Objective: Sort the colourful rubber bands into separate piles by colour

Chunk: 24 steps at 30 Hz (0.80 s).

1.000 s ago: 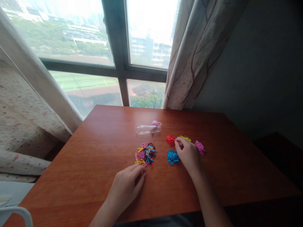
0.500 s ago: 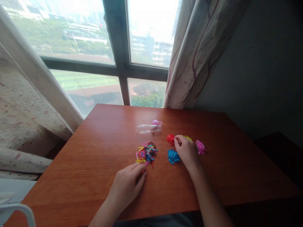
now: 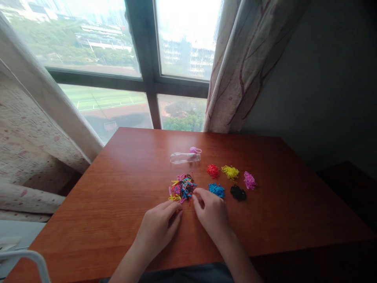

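A mixed pile of small coloured rubber bands (image 3: 183, 188) lies on the table in front of me. My right hand (image 3: 210, 210) is at the pile's right edge, its thumb and index finger pinched against the rubber bands there. Just below the pile rests my left hand (image 3: 160, 222), fingers curled together and thumb close to the index fingertip; whatever may be between them is hidden. Sorted heaps lie to the right: red bands (image 3: 213, 171), yellow bands (image 3: 230, 172), pink bands (image 3: 250, 180), blue bands (image 3: 216, 190) and black bands (image 3: 238, 193).
Behind the mixed pile, a clear bottle (image 3: 185, 158) lies on its side, with a pink cap with a loop (image 3: 194, 150) beside it. The wooden table (image 3: 118, 188) ends at the window and curtains (image 3: 235, 70). A white curved rail (image 3: 32, 255) stands at lower left.
My right hand has moved left and toward me, from beside the red heap to the mixed pile, uncovering the yellow and black heaps. My left hand has stayed in place.
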Each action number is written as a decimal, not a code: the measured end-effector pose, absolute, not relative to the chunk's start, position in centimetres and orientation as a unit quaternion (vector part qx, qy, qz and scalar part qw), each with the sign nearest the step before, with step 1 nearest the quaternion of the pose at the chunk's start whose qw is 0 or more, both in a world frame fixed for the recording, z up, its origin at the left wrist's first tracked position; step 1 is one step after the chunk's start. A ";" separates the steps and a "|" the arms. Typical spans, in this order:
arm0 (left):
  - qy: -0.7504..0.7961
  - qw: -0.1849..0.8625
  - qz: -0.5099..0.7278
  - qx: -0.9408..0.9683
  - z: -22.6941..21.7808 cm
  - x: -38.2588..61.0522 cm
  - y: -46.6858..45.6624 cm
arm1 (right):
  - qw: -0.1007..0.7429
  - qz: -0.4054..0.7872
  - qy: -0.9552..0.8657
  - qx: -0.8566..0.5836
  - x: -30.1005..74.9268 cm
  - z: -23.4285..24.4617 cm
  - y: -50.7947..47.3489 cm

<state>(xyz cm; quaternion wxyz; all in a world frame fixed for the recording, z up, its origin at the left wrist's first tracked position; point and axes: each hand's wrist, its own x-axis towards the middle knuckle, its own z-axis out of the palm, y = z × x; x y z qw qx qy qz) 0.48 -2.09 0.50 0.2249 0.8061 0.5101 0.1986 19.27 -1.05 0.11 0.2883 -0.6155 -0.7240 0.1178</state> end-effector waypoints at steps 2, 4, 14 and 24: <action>0.508 0.227 0.201 0.806 0.5 0.5 -2.1 | 0.287 0.132 -0.722 -0.616 18.3 -0.3 -1.8; 0.506 0.226 0.205 0.807 0.4 0.4 -2.1 | 0.282 0.136 -0.716 -0.624 17.8 -0.6 -2.1; 0.506 0.214 0.206 0.810 0.2 0.3 -2.1 | 0.273 0.122 -0.708 -0.640 17.5 -0.8 -2.0; 0.507 0.203 0.207 0.812 0.2 0.4 -2.1 | 0.284 0.132 -0.708 -0.633 17.9 -0.8 -3.1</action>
